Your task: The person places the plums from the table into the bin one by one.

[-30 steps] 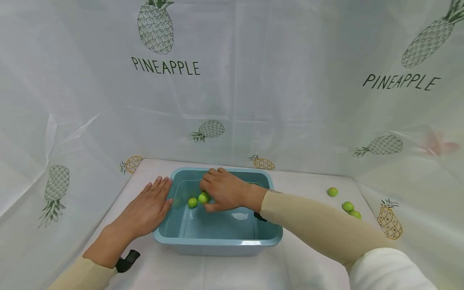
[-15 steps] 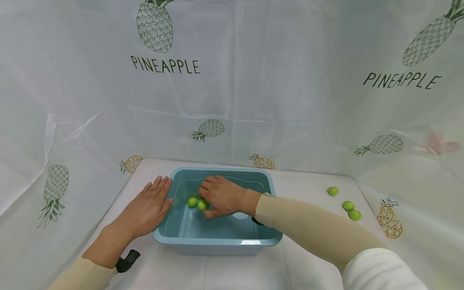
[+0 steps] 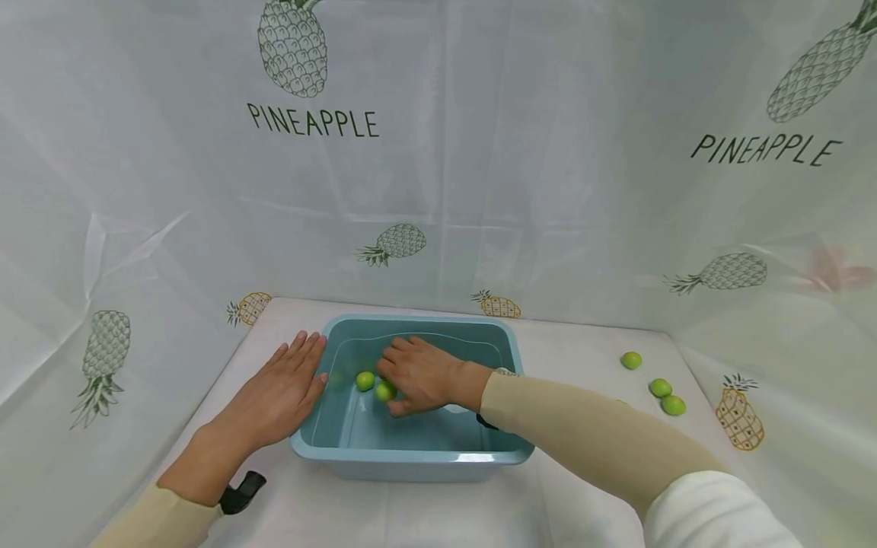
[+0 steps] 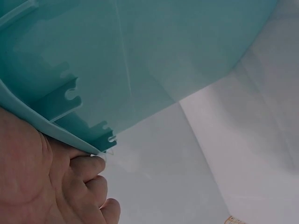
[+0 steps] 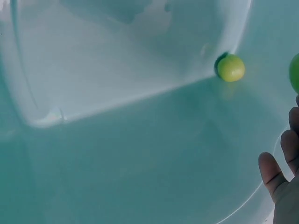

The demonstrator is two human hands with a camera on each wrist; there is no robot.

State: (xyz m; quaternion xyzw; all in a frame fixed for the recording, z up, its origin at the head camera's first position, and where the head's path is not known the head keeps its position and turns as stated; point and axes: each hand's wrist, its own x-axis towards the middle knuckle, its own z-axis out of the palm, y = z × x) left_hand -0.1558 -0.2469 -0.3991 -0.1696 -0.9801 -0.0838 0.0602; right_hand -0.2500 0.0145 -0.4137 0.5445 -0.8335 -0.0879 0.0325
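A blue-green plastic tub (image 3: 411, 457) stands on the white-covered table. My right hand (image 3: 425, 374) reaches down into it and holds a lime (image 3: 385, 391) between thumb and fingers. In the right wrist view that lime (image 5: 294, 73) is cut off by the right edge, at the fingertips. A second lime (image 3: 365, 380) lies in the tub, left of the held one. My left hand (image 3: 281, 392) lies flat along the tub's left rim, fingers straight and close together. The left wrist view has this hand (image 4: 56, 179) against the outside of the rim (image 4: 46, 126).
Several limes lie on the table to the right, among them a far lime (image 3: 631, 360) and a nearer lime (image 3: 674, 405). Another lime (image 3: 622, 402) barely shows behind my right sleeve (image 3: 582, 411). A pineapple-print sheet (image 3: 548, 190) hangs at the back and sides.
My right hand has come lower and slightly nearer in the tub, and the held lime has moved down with it. The left hand has stayed on the rim.
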